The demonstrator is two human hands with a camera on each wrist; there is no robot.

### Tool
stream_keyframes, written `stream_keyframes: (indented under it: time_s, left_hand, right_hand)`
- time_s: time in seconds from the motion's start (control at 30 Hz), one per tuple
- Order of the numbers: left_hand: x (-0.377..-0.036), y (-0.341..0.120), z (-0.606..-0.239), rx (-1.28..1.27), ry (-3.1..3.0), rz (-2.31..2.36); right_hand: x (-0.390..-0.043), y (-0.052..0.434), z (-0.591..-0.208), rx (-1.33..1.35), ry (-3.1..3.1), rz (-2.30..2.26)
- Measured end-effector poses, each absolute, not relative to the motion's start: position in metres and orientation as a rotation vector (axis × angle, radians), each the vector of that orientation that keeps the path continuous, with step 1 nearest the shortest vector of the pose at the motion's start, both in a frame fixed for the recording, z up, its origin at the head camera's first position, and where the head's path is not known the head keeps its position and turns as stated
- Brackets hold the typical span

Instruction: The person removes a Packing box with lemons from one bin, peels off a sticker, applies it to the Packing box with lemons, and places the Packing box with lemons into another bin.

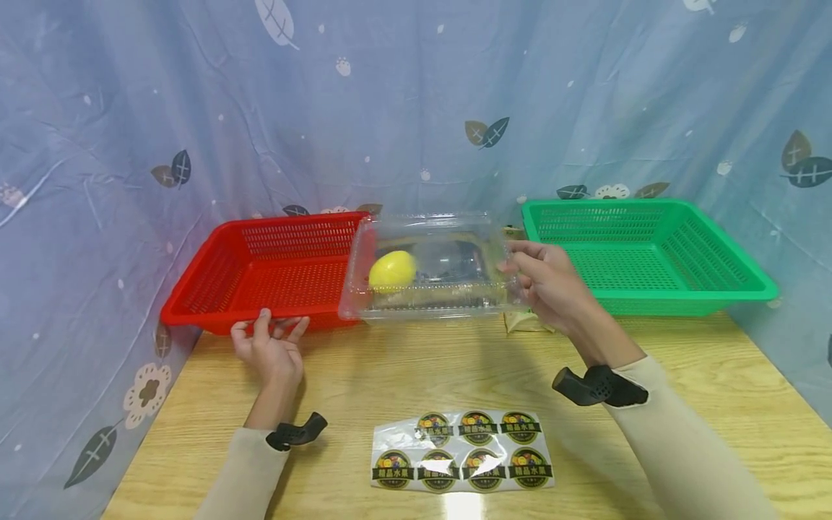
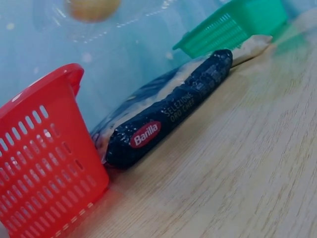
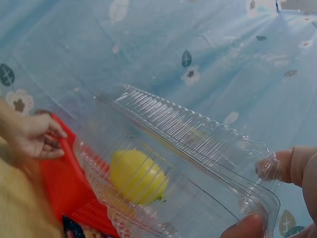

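Right hand is pinching the clamshell's right end — long axis lying left-right, lemon inside — while left hand, fingers spread, is touching the red basket.

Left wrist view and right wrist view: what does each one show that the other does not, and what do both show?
Only the left wrist view shows the dark Barilla pasta packet lying on the wooden table, and the green basket.

Only the right wrist view shows the left hand on the basket rim and the right hand's fingers pinching the clear plastic box.

Both show the red basket and the yellow lemon, which is blurred in the left wrist view.
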State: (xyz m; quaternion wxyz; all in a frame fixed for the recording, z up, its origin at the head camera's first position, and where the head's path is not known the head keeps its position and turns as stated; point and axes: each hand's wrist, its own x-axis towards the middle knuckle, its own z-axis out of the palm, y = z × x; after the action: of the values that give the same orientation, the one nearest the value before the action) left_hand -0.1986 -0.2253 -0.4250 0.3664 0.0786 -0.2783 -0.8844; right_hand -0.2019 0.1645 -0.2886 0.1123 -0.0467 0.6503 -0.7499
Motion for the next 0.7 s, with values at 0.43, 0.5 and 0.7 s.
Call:
stream_keyframes:
  time_s: [0.43, 0.5, 0.7]
  left_hand:
    - [-0.198, -0.226, -0.421, 0.234, -0.769, -2.299]
    - [-0.198, -0.225, -0.421, 0.251, -0.777, -2.296]
    - [-0.197, -0.225, -0.420, 0.286, -0.778, -2.302]
  right_hand:
    - [-0.186, 0.181, -0.323, -0.086, 1.983, -2.131]
    - [-0.185, 0.183, -0.331, -0.081, 1.965, -2.140]
    - [-0.181, 0.189, -0.352, -0.053, 1.927, -2.158]
